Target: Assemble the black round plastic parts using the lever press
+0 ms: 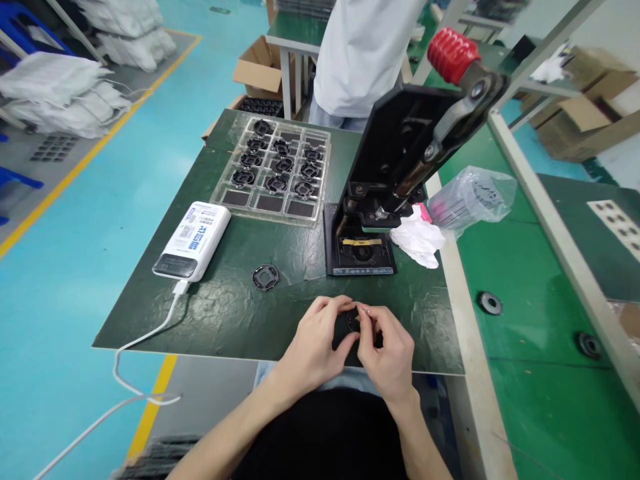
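My left hand and my right hand meet at the near edge of the dark green mat. Both are closed round a small black round part held between them. My right fingers also pinch a thin pale pin-like piece at the part's top. A second black round part lies loose on the mat, a little ahead and to the left of my hands. A black hand press with a red handle stands just beyond my hands, its nest facing me.
A clear tray of several black parts sits at the mat's back. A white power bank with a cable lies left. White cloth and a plastic bag lie right of the press. A person in white stands beyond.
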`<move>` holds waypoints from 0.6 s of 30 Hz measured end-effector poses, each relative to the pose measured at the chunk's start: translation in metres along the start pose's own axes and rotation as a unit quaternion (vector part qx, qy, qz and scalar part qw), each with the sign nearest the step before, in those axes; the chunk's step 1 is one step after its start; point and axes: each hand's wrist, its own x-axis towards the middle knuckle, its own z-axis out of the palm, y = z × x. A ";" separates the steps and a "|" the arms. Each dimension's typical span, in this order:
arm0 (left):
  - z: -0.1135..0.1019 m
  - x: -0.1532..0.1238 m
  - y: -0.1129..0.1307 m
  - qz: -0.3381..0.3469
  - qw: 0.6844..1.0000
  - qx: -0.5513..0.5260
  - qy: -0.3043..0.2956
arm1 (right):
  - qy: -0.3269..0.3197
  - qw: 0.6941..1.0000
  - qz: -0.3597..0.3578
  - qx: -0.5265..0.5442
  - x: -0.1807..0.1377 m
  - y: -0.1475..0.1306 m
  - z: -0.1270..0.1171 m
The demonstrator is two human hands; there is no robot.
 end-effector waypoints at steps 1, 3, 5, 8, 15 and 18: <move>0.000 0.000 0.000 0.000 1.000 0.002 0.001 | -0.004 1.000 -0.004 -0.008 0.001 -0.001 0.001; 0.000 0.000 0.000 0.001 1.000 0.006 0.002 | -0.010 1.000 -0.008 -0.022 0.002 -0.001 0.002; 0.000 0.000 0.001 0.002 1.000 0.009 0.002 | -0.010 0.999 -0.005 -0.030 0.003 -0.001 0.004; 0.000 0.001 0.002 0.001 1.000 0.007 -0.003 | -0.015 1.000 0.016 -0.010 0.003 0.001 0.005; 0.000 0.001 0.001 0.012 1.000 0.027 0.008 | 0.219 0.946 0.190 0.147 -0.007 -0.005 -0.036; 0.000 0.000 0.001 0.015 0.999 0.036 0.012 | 0.348 0.922 0.153 0.064 -0.031 -0.020 -0.082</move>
